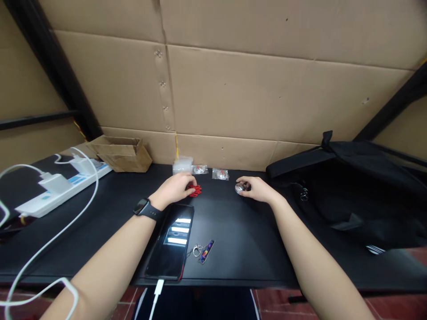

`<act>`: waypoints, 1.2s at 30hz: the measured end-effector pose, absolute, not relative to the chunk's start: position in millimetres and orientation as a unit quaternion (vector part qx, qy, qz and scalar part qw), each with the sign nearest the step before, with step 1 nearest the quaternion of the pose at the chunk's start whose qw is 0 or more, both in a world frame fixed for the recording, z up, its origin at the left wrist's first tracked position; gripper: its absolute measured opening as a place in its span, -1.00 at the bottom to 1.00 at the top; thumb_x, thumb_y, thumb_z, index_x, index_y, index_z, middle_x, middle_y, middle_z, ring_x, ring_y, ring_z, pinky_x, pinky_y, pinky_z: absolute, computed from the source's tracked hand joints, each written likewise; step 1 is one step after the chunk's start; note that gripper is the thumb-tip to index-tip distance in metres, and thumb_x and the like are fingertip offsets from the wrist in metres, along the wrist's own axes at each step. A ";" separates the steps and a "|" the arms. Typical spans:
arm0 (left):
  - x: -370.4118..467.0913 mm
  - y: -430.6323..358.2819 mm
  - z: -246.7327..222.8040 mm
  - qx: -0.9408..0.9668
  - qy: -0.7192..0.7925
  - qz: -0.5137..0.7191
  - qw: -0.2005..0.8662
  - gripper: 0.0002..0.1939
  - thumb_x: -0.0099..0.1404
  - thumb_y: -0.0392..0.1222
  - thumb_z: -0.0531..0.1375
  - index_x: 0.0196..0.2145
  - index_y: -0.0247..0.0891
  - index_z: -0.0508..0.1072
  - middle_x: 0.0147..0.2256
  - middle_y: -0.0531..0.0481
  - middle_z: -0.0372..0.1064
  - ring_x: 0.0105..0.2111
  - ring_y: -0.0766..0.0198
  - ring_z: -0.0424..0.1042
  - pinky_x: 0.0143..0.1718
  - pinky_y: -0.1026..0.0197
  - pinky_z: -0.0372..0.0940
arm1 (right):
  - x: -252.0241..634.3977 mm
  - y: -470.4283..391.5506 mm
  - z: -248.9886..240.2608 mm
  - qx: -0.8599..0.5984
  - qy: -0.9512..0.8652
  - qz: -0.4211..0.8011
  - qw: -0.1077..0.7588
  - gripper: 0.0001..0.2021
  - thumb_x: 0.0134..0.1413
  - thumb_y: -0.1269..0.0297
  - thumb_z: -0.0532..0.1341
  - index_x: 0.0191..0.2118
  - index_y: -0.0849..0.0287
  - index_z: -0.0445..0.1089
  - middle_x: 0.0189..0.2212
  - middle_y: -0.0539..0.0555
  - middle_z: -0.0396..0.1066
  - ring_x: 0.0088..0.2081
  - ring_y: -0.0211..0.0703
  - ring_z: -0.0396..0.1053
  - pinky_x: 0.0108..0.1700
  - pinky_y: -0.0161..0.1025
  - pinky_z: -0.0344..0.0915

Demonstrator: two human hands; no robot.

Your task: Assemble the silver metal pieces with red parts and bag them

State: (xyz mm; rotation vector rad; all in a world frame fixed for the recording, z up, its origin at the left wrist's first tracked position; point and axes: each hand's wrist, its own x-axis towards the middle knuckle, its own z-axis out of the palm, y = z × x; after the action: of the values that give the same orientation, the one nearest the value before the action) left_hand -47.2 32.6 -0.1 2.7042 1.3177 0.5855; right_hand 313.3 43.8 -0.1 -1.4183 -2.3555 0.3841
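From the head: on the bench (240, 249), a red bundle (197, 191) lies at the left hand's (175, 189) three o'clock, against its curled fingers; whether gripped, I cannot tell. The farther right hand (258, 189) grips a shiny round object (239, 188) at its nine o'clock.

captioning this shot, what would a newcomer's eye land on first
Probably the bright red, loop-patterned item at the left hand, the most vivid colour on the black tabletop. Next might come the large dark glossy phone with bright reflections, near the table's front edge, and the shiny silver-coloured rounded object at the right hand. A bulky black fabric bag dominates the right side.
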 end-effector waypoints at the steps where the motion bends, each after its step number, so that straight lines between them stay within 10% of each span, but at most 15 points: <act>1: -47.5 32.3 1.0 0.886 0.423 0.187 0.042 -0.87 0.32 -0.18 0.21 -0.20 -0.17 0.54 -0.19 -0.08 0.49 -0.13 0.11 0.46 -0.02 0.11 0.33 | 313.1 43.7 0.0 -0.501 -0.836 0.137 0.179 -0.58 -0.01 0.29 0.37 0.04 0.09 0.49 -0.11 0.08 0.58 -0.18 -0.10 0.51 -0.06 -0.20 0.37; 36: -15.8 -15.5 22.1 0.912 0.365 0.159 0.105 -0.94 0.35 -0.19 0.20 -0.27 -0.16 0.48 -0.26 0.00 0.51 -0.26 0.18 0.50 -0.21 0.20 0.29 | 273.0 16.2 11.6 -0.399 -0.877 0.163 0.214 -0.57 0.00 0.33 0.37 0.06 0.04 0.46 -0.16 0.01 0.58 -0.23 -0.16 0.49 -0.13 -0.25 0.34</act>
State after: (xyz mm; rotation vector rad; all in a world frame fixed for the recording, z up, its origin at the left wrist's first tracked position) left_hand -15.8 -15.5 22.1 2.6874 1.0752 0.4673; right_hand 273.0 16.2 11.6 -1.1082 -2.4323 0.4512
